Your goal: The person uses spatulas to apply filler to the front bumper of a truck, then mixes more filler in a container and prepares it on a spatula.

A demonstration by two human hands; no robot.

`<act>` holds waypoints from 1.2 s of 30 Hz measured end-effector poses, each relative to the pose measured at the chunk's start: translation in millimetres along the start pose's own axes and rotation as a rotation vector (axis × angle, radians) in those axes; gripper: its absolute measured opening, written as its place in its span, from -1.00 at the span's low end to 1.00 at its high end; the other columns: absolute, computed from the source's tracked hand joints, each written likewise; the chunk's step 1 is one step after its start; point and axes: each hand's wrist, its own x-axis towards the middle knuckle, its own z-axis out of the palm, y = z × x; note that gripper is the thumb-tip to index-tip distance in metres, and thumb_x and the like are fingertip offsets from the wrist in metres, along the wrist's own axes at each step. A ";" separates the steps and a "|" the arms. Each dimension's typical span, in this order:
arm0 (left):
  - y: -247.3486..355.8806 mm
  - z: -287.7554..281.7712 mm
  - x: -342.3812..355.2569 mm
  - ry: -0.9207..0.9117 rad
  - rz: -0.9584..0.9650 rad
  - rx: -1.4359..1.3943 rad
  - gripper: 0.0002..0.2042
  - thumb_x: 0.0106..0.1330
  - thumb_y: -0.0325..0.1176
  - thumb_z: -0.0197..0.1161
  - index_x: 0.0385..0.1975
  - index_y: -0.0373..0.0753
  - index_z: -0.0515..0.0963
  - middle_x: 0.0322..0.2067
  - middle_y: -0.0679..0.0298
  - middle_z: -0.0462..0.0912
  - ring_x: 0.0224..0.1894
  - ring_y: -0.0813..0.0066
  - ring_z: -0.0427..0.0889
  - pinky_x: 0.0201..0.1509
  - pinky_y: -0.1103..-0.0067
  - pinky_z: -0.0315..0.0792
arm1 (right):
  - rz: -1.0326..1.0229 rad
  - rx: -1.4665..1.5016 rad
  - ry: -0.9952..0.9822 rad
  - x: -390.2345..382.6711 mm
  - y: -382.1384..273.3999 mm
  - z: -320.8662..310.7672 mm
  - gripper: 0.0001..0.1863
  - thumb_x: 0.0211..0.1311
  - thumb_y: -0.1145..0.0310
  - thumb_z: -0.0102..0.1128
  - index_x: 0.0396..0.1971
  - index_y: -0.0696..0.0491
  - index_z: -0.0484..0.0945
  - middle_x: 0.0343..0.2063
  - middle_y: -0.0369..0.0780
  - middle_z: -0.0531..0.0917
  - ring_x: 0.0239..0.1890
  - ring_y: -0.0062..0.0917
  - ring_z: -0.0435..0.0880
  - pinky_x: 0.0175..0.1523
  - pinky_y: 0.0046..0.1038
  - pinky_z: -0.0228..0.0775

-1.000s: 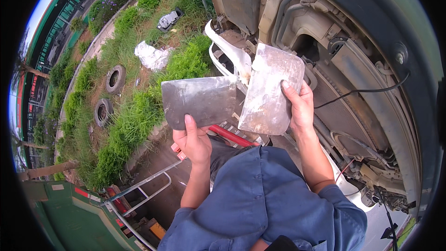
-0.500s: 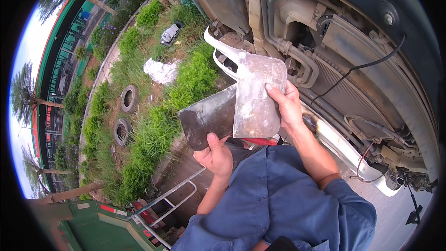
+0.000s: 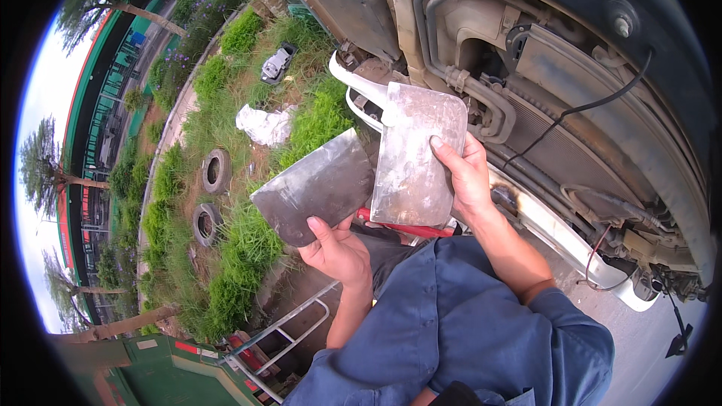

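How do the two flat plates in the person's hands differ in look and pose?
The left plate, in the left hand, is dark grey; the right plate, in the right hand, is paler and blotched. The left plate's long sides slant up rightward; the right plate's run nearly upright. Both are flat and roughly rectangular.

I can read no text, number or sign, my plates [image 3: 423,154] included. On the orange band [image 3: 63,229] at the frame's left edge, pale marks are too tiny to make out.
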 end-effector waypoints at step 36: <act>-3.6 -10.5 -4.6 -0.176 -0.181 0.091 -0.76 0.45 -0.47 0.03 0.00 -0.46 0.47 -0.07 0.09 0.60 -0.13 0.46 0.62 0.00 0.54 0.49 | -0.156 -0.417 -0.262 13.2 9.7 32.5 -0.78 0.28 0.51 0.20 -0.10 0.23 0.54 -0.31 -0.27 0.69 -0.30 -0.70 0.62 -0.18 -0.58 0.51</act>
